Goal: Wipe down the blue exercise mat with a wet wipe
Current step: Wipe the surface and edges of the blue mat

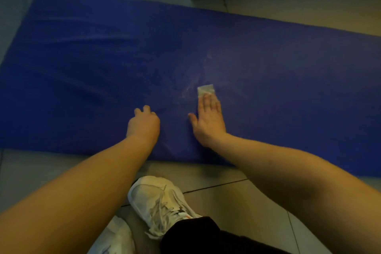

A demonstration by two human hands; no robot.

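I saw the blue mat [82, 68] lying flat on the tiled floor [257, 202]. Close to the mat's near edge, about midway along it, the right hand [208, 121] lay palm-down. Its fingers [208, 103] were straight and pressed together on the wet wipe [205, 89], whose far end showed beyond the fingertips. A faint damp smear [191, 80] marked the mat just beyond the wipe. The left hand [144, 123] rested on the mat apart from the wipe, fingers loosely bent, holding nothing. A white shoe [160, 202] stood just off the mat's near edge.
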